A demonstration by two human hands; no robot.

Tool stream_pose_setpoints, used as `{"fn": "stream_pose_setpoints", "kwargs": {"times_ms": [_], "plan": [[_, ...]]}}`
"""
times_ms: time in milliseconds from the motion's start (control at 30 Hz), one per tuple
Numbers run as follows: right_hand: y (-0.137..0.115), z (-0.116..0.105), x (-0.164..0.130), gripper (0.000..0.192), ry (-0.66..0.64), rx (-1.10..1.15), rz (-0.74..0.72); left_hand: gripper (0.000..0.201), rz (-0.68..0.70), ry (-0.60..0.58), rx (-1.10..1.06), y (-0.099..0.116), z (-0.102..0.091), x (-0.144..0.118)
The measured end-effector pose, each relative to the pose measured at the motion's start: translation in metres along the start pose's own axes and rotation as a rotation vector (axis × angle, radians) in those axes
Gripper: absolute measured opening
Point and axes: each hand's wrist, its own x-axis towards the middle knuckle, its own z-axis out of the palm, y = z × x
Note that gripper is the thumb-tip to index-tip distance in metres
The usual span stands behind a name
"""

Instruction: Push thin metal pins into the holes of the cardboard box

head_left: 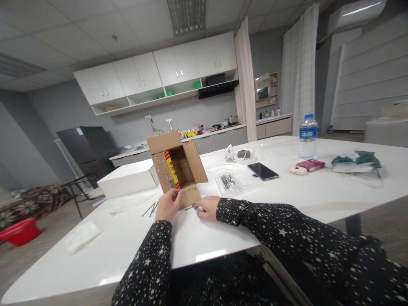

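An open cardboard box (184,168) stands on the white table with its flaps spread and its opening toward me. Small round dots cover its left flap, beside a yellow and red printed strip (172,170). More dots run in a row on the lower flap. My left hand (168,205) is at that lower flap, thumb and fingertips pinched together; whatever is between them is too small to name. Just to its right, my right hand (208,208) rests on the table with curled fingers, its fingertips at some small thin metal pieces (190,207). What it grips is hidden.
Long metal rods (148,209) lie left of my left hand. Behind are a white box (127,180), a clear bag of metal pieces (228,182) and a phone (263,171). Farther right stand a water bottle (308,138) and a pink pack (310,165).
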Motion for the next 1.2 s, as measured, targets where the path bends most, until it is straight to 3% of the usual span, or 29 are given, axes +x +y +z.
{"fn": "stream_pose_setpoints", "kwargs": {"times_ms": [267, 600, 900, 1200], "plan": [[-0.001, 0.0003, 0.0008, 0.035, 0.003, -0.002, 0.006, 0.039, -0.015, -0.002, -0.006, 0.0004, -0.0007, -0.0001], [-0.0009, -0.0008, -0.0005, 0.035, 0.0, -0.003, 0.011, 0.03, -0.028, 0.013, 0.006, -0.0008, -0.0006, -0.0001], [0.0011, 0.0019, 0.0012, 0.036, 0.0, 0.006, 0.001, 0.03, -0.108, 0.117, 0.051, -0.0048, -0.0001, 0.0017], [0.0008, 0.0031, 0.001, 0.037, 0.004, -0.003, 0.021, 0.033, -0.124, 0.226, -0.058, 0.0041, -0.0046, 0.0014]]}}
